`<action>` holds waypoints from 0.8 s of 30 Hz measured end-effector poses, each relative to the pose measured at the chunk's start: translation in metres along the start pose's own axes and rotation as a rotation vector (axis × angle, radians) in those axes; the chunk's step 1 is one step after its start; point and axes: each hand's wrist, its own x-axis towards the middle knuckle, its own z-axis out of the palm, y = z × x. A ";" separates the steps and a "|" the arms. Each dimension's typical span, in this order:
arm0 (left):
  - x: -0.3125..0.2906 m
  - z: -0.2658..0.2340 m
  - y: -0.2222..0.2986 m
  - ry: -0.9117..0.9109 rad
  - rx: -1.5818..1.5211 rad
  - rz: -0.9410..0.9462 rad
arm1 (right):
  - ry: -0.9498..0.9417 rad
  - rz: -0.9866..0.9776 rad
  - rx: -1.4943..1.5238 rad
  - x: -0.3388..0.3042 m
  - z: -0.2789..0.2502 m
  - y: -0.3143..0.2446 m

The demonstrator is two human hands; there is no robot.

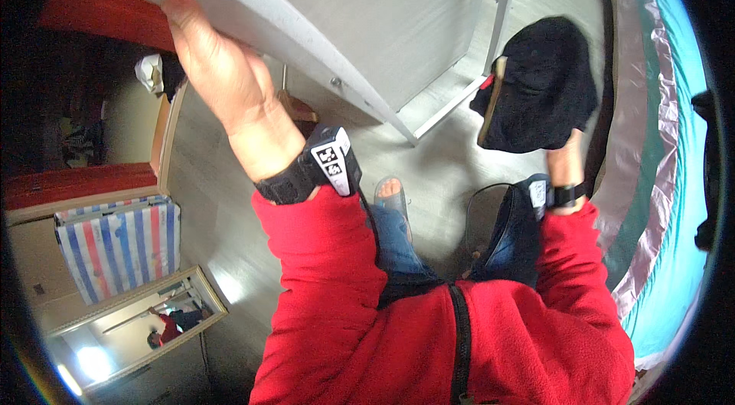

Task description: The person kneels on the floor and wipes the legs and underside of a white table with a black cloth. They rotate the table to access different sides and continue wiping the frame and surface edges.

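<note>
At the upper left, my left hand (222, 72) grips the edge of a pale grey metal frame (329, 49). Its thumb shows on the near side, and the other fingers are mostly hidden by the frame. A large grey panel (398, 7) lies beyond that edge. To the right, my right hand (565, 156) holds up a black cloth cap (545, 87) with a beige edge strip and a small red spot. The cap hides its fingers. Black bands circle both wrists, and the left one carries a small device (334, 160) with a black-and-white pattern.
A bed with turquoise and pink covers (666, 175) runs along the right. Lower left are a striped bag (126, 248) and a framed mirror (142, 332). A reddish-brown cabinet (84, 187) stands at the left. My sandalled foot (390, 194) rests on the grey floor.
</note>
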 end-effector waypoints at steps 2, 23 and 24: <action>0.001 0.001 0.000 0.005 -0.011 -0.002 | 0.056 0.078 0.039 0.003 -0.038 0.039; 0.002 -0.006 -0.004 -0.054 0.105 -0.030 | -0.704 -0.646 -0.832 0.109 0.145 0.102; 0.002 -0.005 -0.004 -0.052 0.134 -0.015 | -0.724 -0.774 -0.968 0.109 0.144 0.111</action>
